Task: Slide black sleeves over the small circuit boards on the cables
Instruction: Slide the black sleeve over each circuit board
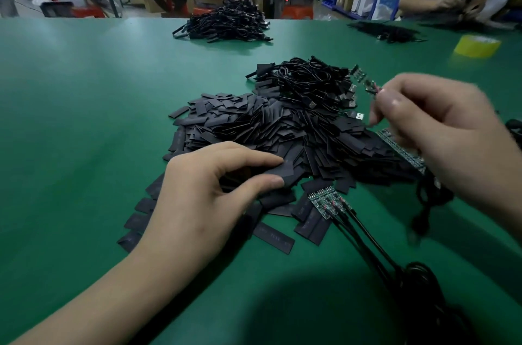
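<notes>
A black sleeve [284, 172] at the near edge of the sleeve pile [254, 124] is pinched by fingers of the left hand [203, 192]. A small circuit board [370, 86] on its cable is held raised by curled fingers of the blurred right hand [440, 130], above the green surface [84, 118].

Left hand [197, 203], right hand [443, 132] — bare forearms [107, 294]

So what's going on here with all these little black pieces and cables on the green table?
A person is fitting black sleeves onto small circuit boards wired to cables. The left hand pinches one sleeve on the sleeve pile, while the right hand, blurred, holds up a circuit board with no sleeve on yet. A few bare boards lie in front, a cable bundle behind the pile.
</notes>
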Demonstrator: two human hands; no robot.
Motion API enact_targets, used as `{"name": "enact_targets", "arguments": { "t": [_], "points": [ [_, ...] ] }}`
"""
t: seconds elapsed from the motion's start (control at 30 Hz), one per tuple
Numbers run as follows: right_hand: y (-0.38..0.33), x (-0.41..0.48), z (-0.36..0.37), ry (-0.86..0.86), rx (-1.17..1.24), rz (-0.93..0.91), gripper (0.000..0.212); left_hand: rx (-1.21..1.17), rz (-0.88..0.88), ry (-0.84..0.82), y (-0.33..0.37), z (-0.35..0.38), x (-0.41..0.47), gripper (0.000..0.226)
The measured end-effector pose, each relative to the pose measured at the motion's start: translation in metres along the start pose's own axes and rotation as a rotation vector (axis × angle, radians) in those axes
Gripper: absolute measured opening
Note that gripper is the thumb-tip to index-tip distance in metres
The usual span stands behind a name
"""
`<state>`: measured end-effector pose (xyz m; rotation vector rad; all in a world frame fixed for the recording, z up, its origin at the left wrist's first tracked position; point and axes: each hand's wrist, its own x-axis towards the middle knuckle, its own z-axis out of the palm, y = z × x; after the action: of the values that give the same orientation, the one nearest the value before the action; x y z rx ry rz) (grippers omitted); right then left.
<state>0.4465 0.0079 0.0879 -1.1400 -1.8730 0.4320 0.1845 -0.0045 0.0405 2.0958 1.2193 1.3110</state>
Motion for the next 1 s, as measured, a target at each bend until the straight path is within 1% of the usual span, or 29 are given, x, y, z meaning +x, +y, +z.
{"name": "enact_targets", "arguments": {
  "t": [0.03, 0.07, 0.1, 0.2, 0.3, 0.4, 0.57, 0.7, 1.0],
  "points": [
    [-0.001, 0.000, -0.003, 0.003, -0.125, -0.061, 0.036, -0.006, -0.003, 0.003, 0.000, 0.000, 0.000, 0.021],
    [-0.003, -0.001, -0.002, -0.033, -0.200, -0.093, 0.036, -0.009, -0.004, 0.005, 0.000, 0.000, 0.000, 0.020],
    [-0.004, -0.003, 0.000, -0.106, -0.234, -0.099, 0.036, -0.010, -0.006, 0.010, 0.000, -0.001, 0.001, 0.020],
    [-0.005, -0.008, 0.013, -0.369, -0.255, -0.039, 0.035, -0.014, -0.010, 0.026, 0.001, -0.002, 0.001, 0.017],
    [-0.004, -0.012, 0.021, -0.500, -0.169, 0.046, 0.035, -0.031, -0.021, 0.029, 0.001, -0.002, 0.000, 0.014],
    [-0.003, -0.013, 0.024, -0.542, -0.089, 0.087, 0.039, -0.027, -0.015, 0.021, 0.002, -0.002, 0.000, 0.013],
    [-0.004, -0.011, 0.027, -0.573, 0.021, 0.112, 0.036, -0.034, -0.019, -0.002, 0.001, -0.001, 0.000, 0.016],
    [-0.001, -0.012, 0.026, -0.614, 0.071, 0.139, 0.037, -0.029, -0.012, -0.026, -0.001, -0.001, 0.000, 0.017],
    [0.003, -0.012, 0.025, -0.659, 0.139, 0.154, 0.035, -0.084, -0.067, -0.079, -0.006, -0.001, -0.003, 0.017]
  ]
}}
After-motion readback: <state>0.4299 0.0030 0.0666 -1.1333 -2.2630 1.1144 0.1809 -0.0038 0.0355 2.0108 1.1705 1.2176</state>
